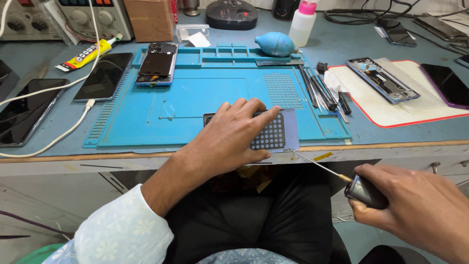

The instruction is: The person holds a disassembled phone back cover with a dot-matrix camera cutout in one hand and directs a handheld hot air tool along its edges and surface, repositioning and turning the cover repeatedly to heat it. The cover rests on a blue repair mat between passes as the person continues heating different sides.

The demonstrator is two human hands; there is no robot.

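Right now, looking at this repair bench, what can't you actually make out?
- Head view: the left hand covers much of the dotted tray, so its left part is hidden.
- The right hand wraps the screwdriver handle; its tip is too thin to read.
- The dark phone at left is cut by the frame edge.
- The opened phone: inner parts too small.

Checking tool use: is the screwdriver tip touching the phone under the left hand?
No. The right hand holds the screwdriver off the bench edge, its tip short of the phone under the left hand.

Grey-blue workbench (342, 44): blue silicone mat (205, 93), dark phones (29, 110), white pad (391, 105), glue tube (88, 54), blue blower (276, 44).
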